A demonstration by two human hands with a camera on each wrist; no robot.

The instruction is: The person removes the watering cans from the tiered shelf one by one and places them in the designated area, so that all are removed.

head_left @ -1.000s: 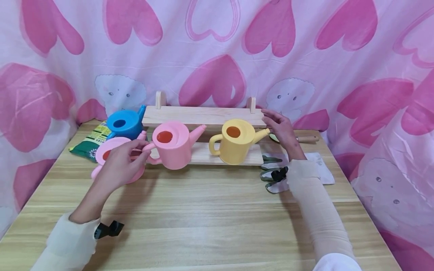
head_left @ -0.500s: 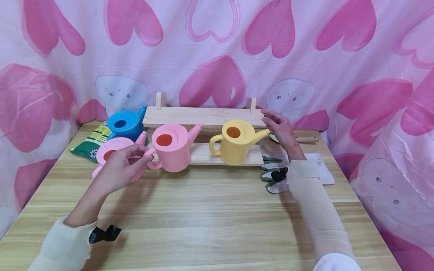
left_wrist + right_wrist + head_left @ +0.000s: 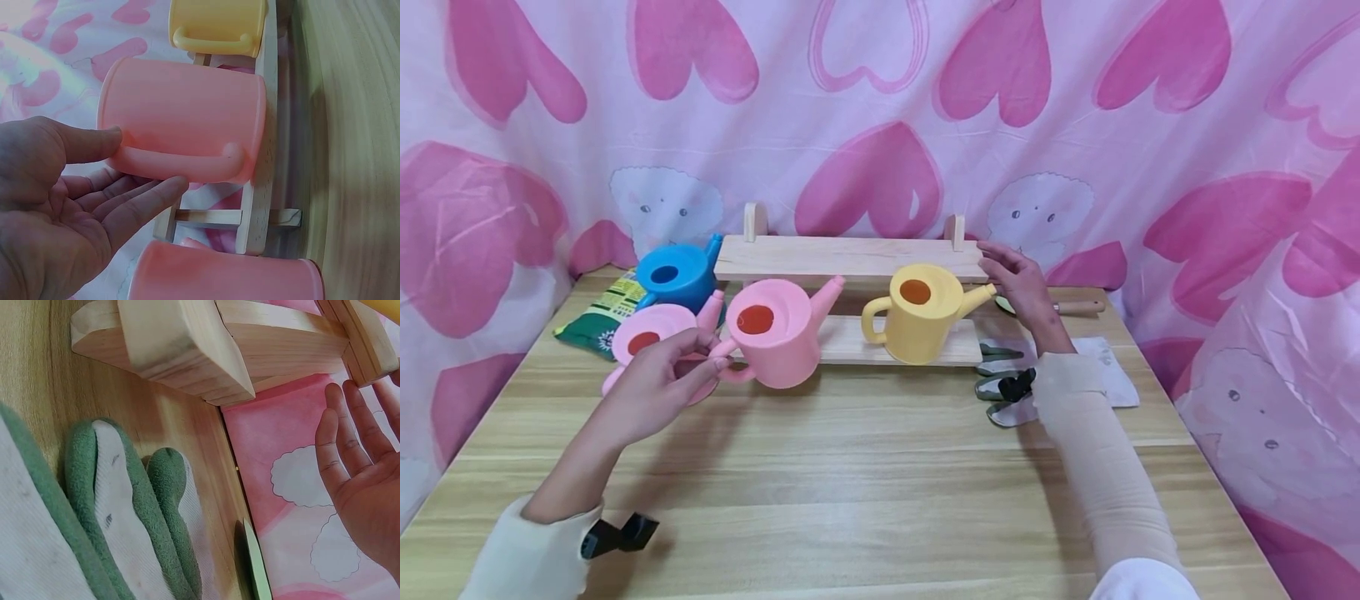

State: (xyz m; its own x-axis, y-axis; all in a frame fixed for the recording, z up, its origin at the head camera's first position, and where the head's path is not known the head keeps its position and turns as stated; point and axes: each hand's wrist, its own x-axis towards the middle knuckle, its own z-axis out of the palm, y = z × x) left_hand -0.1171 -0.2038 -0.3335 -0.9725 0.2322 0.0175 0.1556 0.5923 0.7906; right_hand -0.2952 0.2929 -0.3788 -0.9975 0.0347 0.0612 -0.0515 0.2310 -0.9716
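My left hand (image 3: 651, 387) pinches the handle of a pink watering can (image 3: 784, 354) between thumb and fingers. In the left wrist view the thumb lies on top of the pink can's (image 3: 187, 106) handle, fingers below. This can overlaps the lower plank's left part; whether it touches the wood I cannot tell. A yellow watering can (image 3: 921, 325) stands on the lower plank (image 3: 865, 346), spout to the right. With fingers loosely extended, my right hand (image 3: 1026, 292) touches the right end of the upper plank (image 3: 850, 257); the right wrist view shows this hand (image 3: 369, 469) from its palm side.
Left of the wooden shelf are a blue watering can (image 3: 681, 287), a second pink can (image 3: 647, 329) partly behind my left hand, and a green-yellow bag (image 3: 597, 321). Gloves (image 3: 1108, 371) and a wooden-handled tool (image 3: 1078, 307) lie at right. A heart-patterned curtain (image 3: 865, 108) hangs behind.
My left hand and the held pink can have moved slightly left and toward me, and more of the can's top shows. My right hand has stayed at the upper plank's end.
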